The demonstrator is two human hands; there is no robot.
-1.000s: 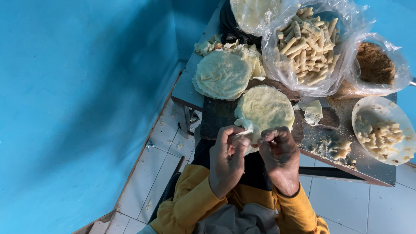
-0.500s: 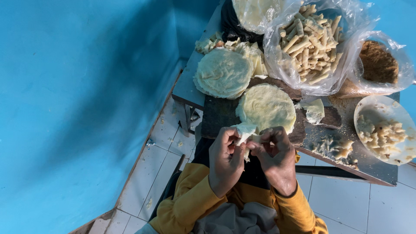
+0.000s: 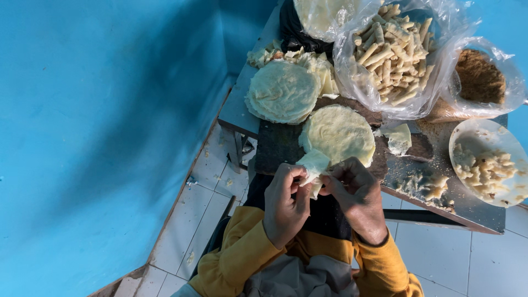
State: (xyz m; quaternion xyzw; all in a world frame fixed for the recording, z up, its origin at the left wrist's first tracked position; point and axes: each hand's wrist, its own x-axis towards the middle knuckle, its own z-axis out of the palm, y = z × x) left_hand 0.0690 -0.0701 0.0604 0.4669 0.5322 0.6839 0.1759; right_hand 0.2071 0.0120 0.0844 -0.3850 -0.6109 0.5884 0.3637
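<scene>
Wrapper sheet (image 3: 313,164), thin and pale, sits pinched between both hands just off the near edge of the tabletop (image 3: 275,148). Left hand (image 3: 285,202) curls its fingers around it, right hand (image 3: 357,195) grips the other side. Right behind it there's a round stack of wrappers (image 3: 338,133), another stack (image 3: 282,91) at the left edge, plus a bag of rolled sticks (image 3: 391,49) further back.

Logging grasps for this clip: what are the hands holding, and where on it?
Both the left hand and the right hand pinch a small folded pale wrapper piece at its lower end, fingertips meeting on it.
</scene>
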